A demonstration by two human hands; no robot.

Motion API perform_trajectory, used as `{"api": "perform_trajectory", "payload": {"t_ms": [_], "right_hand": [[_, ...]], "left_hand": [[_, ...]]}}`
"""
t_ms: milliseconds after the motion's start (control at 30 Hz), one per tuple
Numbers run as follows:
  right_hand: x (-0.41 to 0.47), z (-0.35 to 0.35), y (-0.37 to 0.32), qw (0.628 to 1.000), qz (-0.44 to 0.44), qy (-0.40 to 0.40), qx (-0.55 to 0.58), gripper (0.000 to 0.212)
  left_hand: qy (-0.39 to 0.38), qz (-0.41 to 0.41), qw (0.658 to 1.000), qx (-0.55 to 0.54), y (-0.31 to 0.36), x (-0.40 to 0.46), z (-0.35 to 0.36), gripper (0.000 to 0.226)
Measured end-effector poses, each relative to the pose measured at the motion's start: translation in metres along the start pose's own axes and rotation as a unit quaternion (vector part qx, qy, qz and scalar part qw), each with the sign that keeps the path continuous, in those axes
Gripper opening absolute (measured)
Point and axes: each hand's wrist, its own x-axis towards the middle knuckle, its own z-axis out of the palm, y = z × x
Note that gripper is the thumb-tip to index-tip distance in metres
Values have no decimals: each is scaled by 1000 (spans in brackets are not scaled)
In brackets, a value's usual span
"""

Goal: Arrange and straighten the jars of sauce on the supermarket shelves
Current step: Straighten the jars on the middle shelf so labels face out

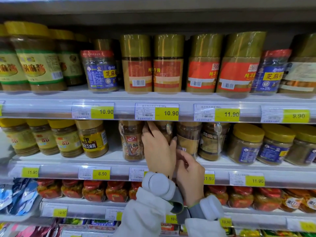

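Observation:
On the middle shelf (109,159), my left hand (157,147) is wrapped around the front of a brown sauce jar (166,130), hiding most of it. My right hand (189,173) sits just below and to the right, with its fingers curled against the lower part of that jar. To the left of this jar stands one with a red logo (131,141). To the right is a jar with its barcode facing out (188,139), then a dark-labelled jar (211,142).
Yellow-lidded jars fill both ends of the middle shelf, with a gap (112,139) left of the red-logo jar. The top shelf holds gold-lidded jars (168,64) and blue-labelled jars (100,72). Red-capped jars (94,190) line the shelf below. Price-tag rails (166,112) front each shelf.

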Motion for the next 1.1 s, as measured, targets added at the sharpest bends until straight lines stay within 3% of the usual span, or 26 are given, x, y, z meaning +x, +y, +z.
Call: {"api": "perform_trajectory", "payload": {"t_ms": [133,567,867,1100], "right_hand": [[-1,-1,0,1000,-10,-3,-5,39],[4,-2,3,1000,11,-11,19,34],[2,-1,4,1000,-12,-22,12,30],[1,-2,4,1000,-10,-25,15,29]], "left_hand": [[-22,-36,999,-11,0,2,-1,94],[-126,-19,989,-75,-16,21,-18,88],[-71,-26,997,-27,-27,-26,0,94],[-65,-34,997,10,-30,-22,3,86]]}}
